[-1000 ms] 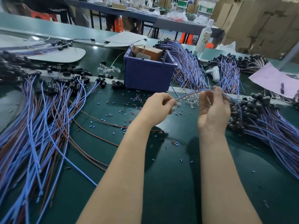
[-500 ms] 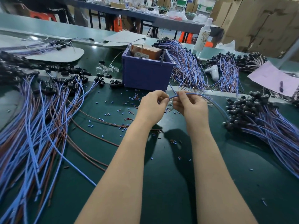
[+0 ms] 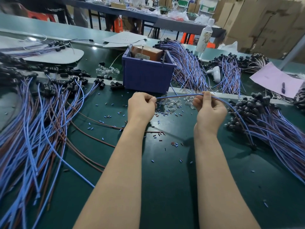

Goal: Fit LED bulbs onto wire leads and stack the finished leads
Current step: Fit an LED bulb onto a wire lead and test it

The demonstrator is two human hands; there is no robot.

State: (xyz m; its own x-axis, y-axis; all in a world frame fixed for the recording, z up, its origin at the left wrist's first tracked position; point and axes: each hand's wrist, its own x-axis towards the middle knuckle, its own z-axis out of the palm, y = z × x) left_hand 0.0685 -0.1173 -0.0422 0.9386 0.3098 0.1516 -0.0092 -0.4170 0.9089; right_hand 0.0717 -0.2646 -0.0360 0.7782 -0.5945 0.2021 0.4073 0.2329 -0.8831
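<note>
Wire lead (image 3: 179, 96) pinched between left hand (image 3: 142, 107) and right hand (image 3: 209, 109), arching above loose clear bulbs (image 3: 173, 103), both sets of fingers closed.

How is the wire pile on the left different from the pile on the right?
The left pile lies spread out and loose, and its black caps point away from the person. The right pile is stacked tighter, and its dark ends bunch together near the right hand. Both hold blue and brown wires.
</note>
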